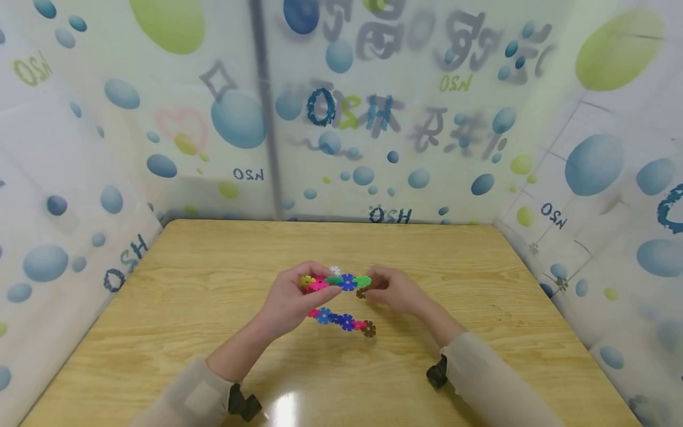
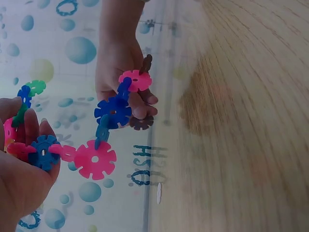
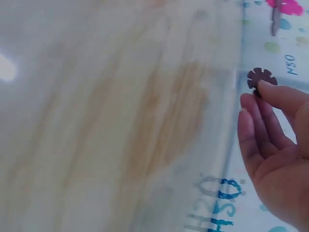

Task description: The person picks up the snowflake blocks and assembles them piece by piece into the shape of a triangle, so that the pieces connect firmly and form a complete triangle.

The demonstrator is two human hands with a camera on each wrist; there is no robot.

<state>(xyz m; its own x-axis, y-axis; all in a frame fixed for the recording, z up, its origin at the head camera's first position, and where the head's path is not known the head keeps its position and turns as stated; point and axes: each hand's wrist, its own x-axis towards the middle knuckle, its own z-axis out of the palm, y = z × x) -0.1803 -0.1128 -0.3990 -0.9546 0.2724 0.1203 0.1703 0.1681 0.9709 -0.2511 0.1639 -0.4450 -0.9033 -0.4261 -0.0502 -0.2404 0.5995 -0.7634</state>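
My left hand [image 1: 290,299] holds a chain of slotted plastic snowflake discs [image 1: 347,282], its fingers and thumb around part of it. One stretch, with yellow, pink, teal, blue and light green discs, sticks out past the fingertips toward the right hand. The other stretch, in pink and several blues, hangs nearer my body and ends in a brown disc [image 1: 369,329]. Between thumb and fingers, my right hand [image 1: 395,290] pinches a separate dark brown snowflake disc [image 3: 261,79]. In the head view this disc is close to the light green end [image 1: 363,281] of the chain.
A white snowflake disc [image 1: 335,270] shows just beyond the left fingertips. The wooden table [image 1: 213,249] is walled at the back and both sides by printed sheets [image 1: 363,196]. Dark wrist cameras [image 1: 243,403] sit at both cuffs.
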